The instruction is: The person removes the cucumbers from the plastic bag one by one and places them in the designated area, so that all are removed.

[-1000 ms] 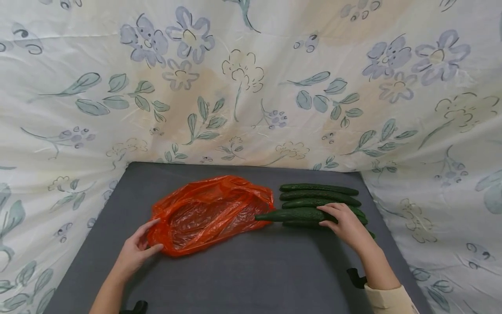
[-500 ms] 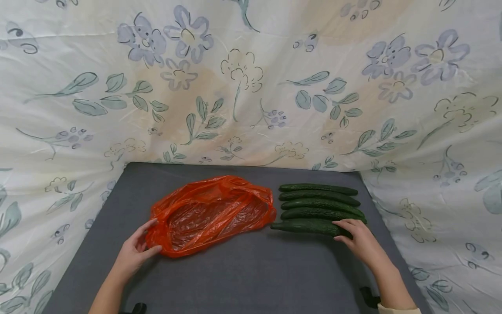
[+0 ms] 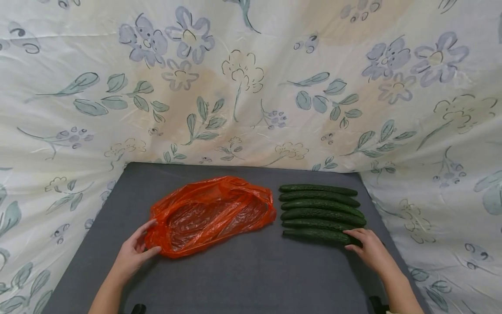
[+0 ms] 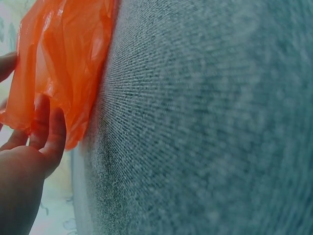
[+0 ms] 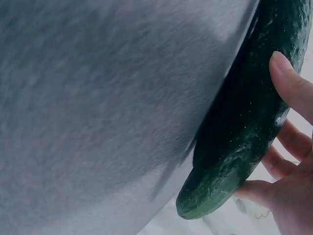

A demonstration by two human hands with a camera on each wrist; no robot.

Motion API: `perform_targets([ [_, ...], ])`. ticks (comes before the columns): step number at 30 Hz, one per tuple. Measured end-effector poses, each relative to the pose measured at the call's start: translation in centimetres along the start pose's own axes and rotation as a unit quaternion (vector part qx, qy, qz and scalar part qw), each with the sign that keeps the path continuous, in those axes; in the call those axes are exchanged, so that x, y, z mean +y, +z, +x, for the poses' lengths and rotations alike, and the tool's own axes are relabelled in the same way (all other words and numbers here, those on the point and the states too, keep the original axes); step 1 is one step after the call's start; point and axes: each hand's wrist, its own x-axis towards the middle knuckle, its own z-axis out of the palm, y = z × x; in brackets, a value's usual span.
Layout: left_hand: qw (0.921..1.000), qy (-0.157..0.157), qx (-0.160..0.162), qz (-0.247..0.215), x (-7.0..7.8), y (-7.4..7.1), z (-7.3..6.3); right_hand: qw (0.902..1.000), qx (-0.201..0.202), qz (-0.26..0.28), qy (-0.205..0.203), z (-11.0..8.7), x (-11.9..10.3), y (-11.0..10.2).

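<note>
In the head view my left hand [image 3: 131, 253] is at the left end of a crumpled red plastic bag [image 3: 231, 237], thumb and fingers on either side of it. The left wrist view shows the fingers [image 4: 43, 122] against the bag's thin film. My right hand [image 3: 368, 248] holds the right end of the nearest cucumber [image 3: 317, 235], which lies on the table. Seen from the right wrist, the thumb [image 5: 291, 85] presses one side of that cucumber and the fingers reach round the other. Several more dark green cucumbers [image 3: 323, 213] lie behind it in a row, roughly parallel.
A dark grey cloth-covered table [image 3: 243, 279] carries everything. Flower-printed fabric [image 3: 251, 87] closes in the back and both sides. Small black objects lie near my forearms, one at the left [image 3: 139, 308] and one at the right [image 3: 377, 304].
My right hand has brought a cucumber from above the row down to its near side, moving right and towards me. It now lies on the table. The left hand and bag have barely moved.
</note>
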Motion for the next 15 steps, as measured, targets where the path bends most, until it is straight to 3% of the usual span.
perform_targets([
  [9, 0.9999, -0.015, -0.002, 0.004, 0.3, -0.1, 0.2, 0.9986, 0.042, -0.02, -0.026, 0.3, 0.6, 1.4],
  [15, 0.9998, -0.007, -0.004, 0.016, 0.2, 0.0, 0.4, 0.9961, 0.054, -0.068, -0.014, 0.5, 0.3, 1.8],
])
